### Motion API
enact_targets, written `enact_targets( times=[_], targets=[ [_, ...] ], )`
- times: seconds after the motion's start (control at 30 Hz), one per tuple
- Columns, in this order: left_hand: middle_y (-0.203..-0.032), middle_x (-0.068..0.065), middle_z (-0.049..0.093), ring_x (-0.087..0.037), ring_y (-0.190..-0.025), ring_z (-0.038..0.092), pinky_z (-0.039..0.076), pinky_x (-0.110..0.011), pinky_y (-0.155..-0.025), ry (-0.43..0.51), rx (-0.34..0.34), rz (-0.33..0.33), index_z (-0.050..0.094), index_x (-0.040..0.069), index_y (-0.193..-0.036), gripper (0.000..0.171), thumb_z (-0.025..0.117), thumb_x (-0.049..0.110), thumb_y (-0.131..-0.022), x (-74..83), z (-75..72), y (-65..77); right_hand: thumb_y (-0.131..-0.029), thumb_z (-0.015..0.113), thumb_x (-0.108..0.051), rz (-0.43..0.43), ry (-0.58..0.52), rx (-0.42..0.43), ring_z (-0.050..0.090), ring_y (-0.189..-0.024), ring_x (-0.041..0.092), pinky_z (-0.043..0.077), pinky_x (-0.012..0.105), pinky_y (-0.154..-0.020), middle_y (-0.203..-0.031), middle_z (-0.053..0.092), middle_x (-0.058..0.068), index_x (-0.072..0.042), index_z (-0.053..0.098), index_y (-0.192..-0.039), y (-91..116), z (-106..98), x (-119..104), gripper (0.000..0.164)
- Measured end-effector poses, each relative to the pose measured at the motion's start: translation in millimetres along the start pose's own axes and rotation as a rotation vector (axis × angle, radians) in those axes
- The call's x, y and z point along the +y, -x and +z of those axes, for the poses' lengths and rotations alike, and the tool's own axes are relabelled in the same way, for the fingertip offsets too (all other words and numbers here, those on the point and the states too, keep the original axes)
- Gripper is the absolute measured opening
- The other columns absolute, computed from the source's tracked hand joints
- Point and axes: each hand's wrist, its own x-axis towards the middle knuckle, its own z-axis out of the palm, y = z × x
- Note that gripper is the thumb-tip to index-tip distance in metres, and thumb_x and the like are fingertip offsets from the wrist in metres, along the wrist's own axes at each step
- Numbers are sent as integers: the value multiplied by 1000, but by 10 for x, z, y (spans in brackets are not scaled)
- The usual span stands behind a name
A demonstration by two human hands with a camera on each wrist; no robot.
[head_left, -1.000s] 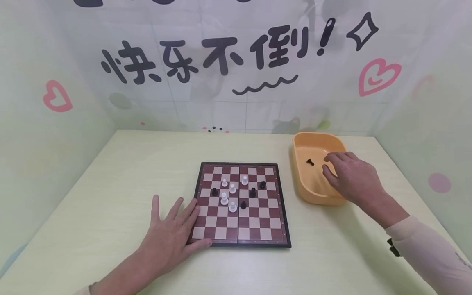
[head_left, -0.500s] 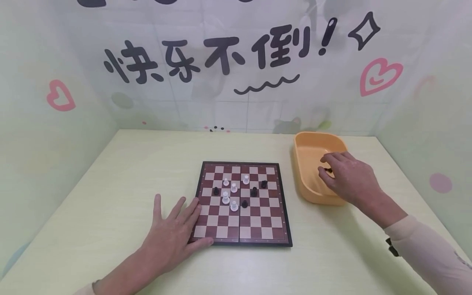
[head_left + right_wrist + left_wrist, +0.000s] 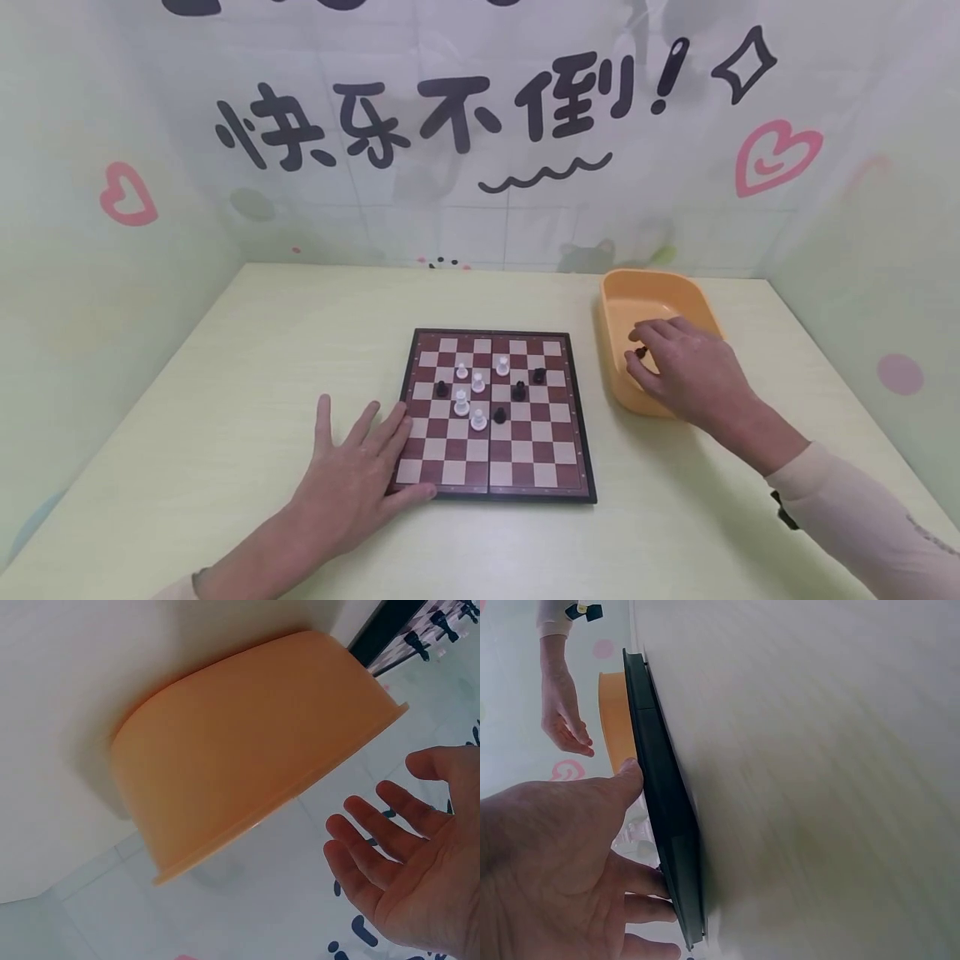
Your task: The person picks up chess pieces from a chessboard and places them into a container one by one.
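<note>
On the table lies a chessboard (image 3: 547, 429) with several small white and black chess pieces standing on its squares. My left hand (image 3: 348, 483) rests at the board's left edge with fingers spread, the thumb at the near left corner. In the left wrist view the fingertips touch the board's dark side (image 3: 664, 772). My right hand (image 3: 686, 367) is over the orange plastic bin (image 3: 618, 383), fingers bent and thumb apart. A black chess piece (image 3: 641, 352) shows in the gap between thumb and fingers. In the right wrist view the fingers are loosely curved, with no piece visible between them.
The bin stands on the pale table (image 3: 315, 333) to the right of the board, near the back wall. Walls with printed lettering and hearts close the table off behind and at both sides.
My right hand has moved left over the bin. The black piece seen on the bin's floor has shifted and now shows between thumb and fingers. The left hand stays at the board.
</note>
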Motion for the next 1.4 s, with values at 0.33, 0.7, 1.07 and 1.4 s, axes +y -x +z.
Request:
enact_targets(
  times=[0.33, 0.7, 1.07, 1.4],
  targets=[
    [-158, -11, 41, -38, -144, 37, -7, -78, -107, -9, -13, 2, 53, 5, -148, 95, 27, 79, -96, 5, -30, -2, -88, 73, -17, -26, 10, 10, 66, -100, 36, 58, 49, -69, -106, 72, 16, 0, 72, -103, -73, 27, -86, 23],
    [-159, -11, 40, -38, -144, 37, -7, -78, -106, -4, -22, 0, 52, 5, -149, 95, 25, 79, -96, 13, -17, 5, -89, 69, -19, -72, 1, 30, 66, -98, 36, 58, 49, -66, -104, 72, 13, -2, 73, -101, -92, 103, -201, 21],
    [-160, -12, 39, -38, -144, 37, -8, -78, -106, -1, -22, 2, 52, 5, -149, 96, 24, 79, -96, 14, -1, 1, -94, 67, -24, -32, -36, -63, 63, -109, 34, 57, 51, -75, -119, 70, 13, -4, 73, -108, -169, 243, -375, 26],
    [-161, -12, 36, -38, -144, 36, -8, -79, -105, 8, -37, 0, 50, 5, -150, 97, 23, 80, -95, 16, -5, -4, -95, 67, -27, -52, -16, -92, 62, -110, 32, 57, 50, -80, -119, 70, 13, -4, 74, -109, -204, 299, -480, 27]
  ],
)
